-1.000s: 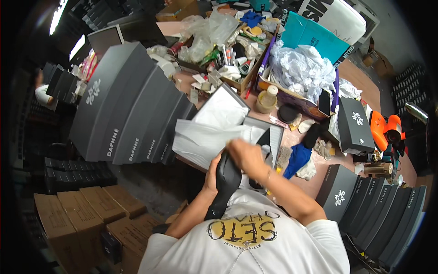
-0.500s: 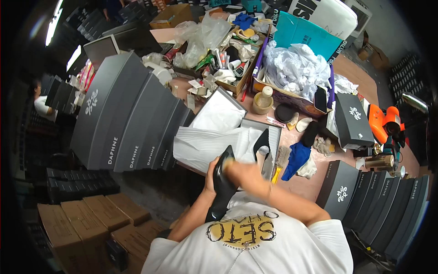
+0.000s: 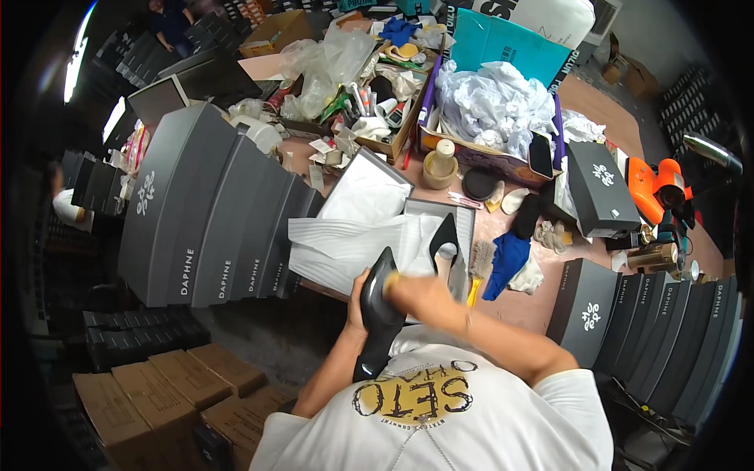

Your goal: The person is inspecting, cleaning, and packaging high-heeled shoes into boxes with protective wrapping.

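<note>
Toe of the pointed black shoe (image 3: 378, 314) aims toward twelve o'clock in the head view, the sole view here; the shoe is upright in front of the person's chest. Left hand (image 3: 358, 304) wraps its nine o'clock side, thumb and palm against it, the far fingers hidden. Right hand (image 3: 425, 299) is blurred, fingers curled in and pressed to the three o'clock side, apparently pinching something small and yellowish; I cannot tell what.

Compared with a second ago, the right hand has slid off the toe tip, leaving it bare, while the left grip stays put. That suggests rubbing is moving along the upper, not finished. The second shoe (image 3: 444, 232), now less covered, lies in the open box (image 3: 470, 228) at one o'clock, white tissue paper (image 3: 342, 245) at eleven, yellow-handled brush (image 3: 481, 263) at two.
</note>
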Demonstrator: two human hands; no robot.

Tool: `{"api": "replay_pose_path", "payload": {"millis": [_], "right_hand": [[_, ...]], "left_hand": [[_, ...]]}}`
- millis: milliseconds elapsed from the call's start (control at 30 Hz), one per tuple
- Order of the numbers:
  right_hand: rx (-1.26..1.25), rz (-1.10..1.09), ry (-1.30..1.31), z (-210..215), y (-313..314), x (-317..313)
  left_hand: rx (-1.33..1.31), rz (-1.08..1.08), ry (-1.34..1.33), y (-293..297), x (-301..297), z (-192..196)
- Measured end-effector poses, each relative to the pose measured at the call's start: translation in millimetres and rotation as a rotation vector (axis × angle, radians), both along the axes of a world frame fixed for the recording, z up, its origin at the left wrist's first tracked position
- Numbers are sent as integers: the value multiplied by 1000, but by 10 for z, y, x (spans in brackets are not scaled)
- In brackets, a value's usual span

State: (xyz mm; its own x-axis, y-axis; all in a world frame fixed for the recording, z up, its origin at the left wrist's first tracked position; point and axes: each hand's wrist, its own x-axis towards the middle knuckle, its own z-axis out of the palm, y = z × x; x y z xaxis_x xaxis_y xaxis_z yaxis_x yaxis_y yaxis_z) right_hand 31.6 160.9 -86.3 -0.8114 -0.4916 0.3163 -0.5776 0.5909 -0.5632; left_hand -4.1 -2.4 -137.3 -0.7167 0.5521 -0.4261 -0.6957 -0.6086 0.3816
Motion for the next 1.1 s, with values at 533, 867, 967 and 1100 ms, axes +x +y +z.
{"api": "replay_pose_path", "payload": {"millis": [533,867,967,1100], "right_hand": [[-12,-39,91,188,-300,-354],[-75,116,149,198,-200,-203],[44,-106,31,102,-181,-399],[-50,155,141,164,-134,49]], "left_hand": [[-123,127,-54,14,-78,258],[-189,6,-58,61,-87,355],[77,-72,91,-26,-101,15],[-40,-12,-38,-26,-100,141]]}}
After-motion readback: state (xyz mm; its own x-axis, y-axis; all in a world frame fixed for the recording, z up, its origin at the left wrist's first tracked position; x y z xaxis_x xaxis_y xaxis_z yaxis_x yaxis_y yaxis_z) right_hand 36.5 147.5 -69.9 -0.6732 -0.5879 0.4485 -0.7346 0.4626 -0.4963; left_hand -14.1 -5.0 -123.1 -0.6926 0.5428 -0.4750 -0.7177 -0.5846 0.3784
